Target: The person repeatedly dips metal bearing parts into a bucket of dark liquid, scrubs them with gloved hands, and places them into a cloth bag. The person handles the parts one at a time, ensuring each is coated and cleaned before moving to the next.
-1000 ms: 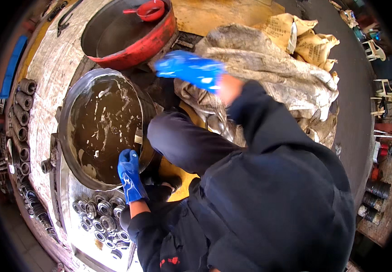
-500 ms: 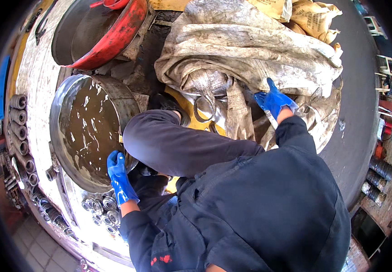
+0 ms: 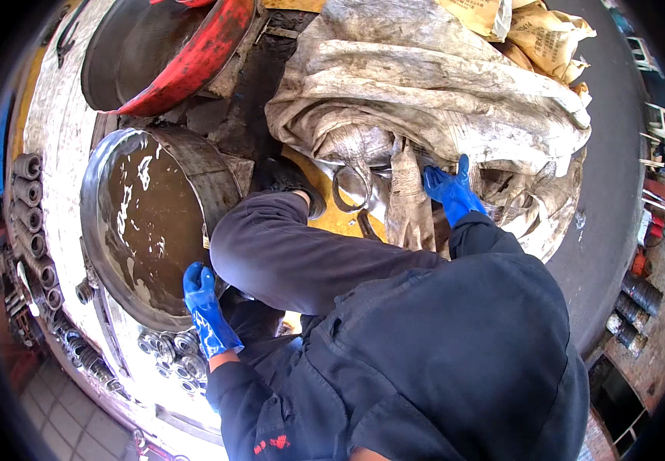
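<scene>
My left hand [image 3: 203, 298], in a blue rubber glove, is beside the near right rim of a round metal tub [image 3: 217, 165]. Its fingers point away from me, a little apart, and I see nothing in them. Brown liquid [image 3: 159, 219] with shiny ripples fills the tub. My right hand [image 3: 454, 192], gloved the same way, is at the near edge of a large, stained whitish woven sack [image 3: 432, 92]. Its thumb and fingers are spread, the fingertips against or just over the fabric. Hanging straps [image 3: 407, 196] of the sack lie just left of this hand.
A red-rimmed round vessel [image 3: 194, 65] stands beyond the tub. Metal rings [image 3: 175, 355] lie at its near side, with a row of ribbed cylinders [image 3: 33, 207] farther left. Paper sacks [image 3: 551, 42] sit at the far right. My bent leg [image 3: 309, 238] lies between both hands.
My right hand has moved left and slightly nearer to me along the sack's edge, its fingers more spread. The left hand stays by the tub's rim. The ripples in the liquid have shifted.
</scene>
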`<state>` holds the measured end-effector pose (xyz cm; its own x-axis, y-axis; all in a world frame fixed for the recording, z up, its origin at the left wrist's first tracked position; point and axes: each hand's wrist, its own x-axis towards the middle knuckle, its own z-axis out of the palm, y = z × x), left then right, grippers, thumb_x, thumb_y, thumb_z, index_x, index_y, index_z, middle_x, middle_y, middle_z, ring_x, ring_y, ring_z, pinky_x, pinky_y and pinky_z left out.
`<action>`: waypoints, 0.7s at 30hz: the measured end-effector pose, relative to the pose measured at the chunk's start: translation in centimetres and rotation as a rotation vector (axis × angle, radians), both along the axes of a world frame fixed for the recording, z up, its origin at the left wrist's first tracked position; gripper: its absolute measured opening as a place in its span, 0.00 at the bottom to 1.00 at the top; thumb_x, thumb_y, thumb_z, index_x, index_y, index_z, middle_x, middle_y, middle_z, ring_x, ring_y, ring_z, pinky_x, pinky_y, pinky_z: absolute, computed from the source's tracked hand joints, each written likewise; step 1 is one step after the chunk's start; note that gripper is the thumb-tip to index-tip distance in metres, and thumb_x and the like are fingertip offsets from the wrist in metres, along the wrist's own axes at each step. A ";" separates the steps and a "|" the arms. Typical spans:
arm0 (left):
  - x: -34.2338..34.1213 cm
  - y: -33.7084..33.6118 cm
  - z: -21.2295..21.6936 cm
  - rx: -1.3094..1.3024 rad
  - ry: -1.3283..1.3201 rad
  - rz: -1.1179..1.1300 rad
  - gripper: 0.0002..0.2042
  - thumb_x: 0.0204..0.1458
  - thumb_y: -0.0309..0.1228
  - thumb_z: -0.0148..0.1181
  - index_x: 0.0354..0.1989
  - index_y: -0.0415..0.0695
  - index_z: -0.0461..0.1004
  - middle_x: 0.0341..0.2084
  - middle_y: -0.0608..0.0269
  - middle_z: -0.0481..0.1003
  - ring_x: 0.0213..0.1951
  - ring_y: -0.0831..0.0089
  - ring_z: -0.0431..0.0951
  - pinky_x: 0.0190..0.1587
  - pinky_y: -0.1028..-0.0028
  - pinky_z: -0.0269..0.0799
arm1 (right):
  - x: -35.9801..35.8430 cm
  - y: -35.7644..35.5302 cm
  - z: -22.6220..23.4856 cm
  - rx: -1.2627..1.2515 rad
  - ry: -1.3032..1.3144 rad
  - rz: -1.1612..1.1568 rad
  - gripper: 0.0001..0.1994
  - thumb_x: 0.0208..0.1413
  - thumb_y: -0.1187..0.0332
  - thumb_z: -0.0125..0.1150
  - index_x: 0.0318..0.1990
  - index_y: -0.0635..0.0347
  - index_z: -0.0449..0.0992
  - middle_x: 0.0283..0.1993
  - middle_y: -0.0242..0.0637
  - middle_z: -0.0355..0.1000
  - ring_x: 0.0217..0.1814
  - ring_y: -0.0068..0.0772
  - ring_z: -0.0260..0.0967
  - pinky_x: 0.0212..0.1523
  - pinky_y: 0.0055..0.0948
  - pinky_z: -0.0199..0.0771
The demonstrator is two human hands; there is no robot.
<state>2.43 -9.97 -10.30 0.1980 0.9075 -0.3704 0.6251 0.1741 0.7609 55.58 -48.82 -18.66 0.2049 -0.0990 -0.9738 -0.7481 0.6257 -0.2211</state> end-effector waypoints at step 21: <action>-2.4 0.4 -0.5 -0.137 -0.047 -0.062 0.25 0.60 0.27 0.64 0.65 0.35 0.67 0.52 0.56 0.76 0.50 0.70 0.77 0.55 0.70 0.74 | 27.8 12.1 3.6 -1.468 -0.830 2.325 0.25 0.54 0.59 0.63 0.61 0.50 0.77 0.56 0.50 0.78 0.57 0.52 0.77 0.59 0.44 0.76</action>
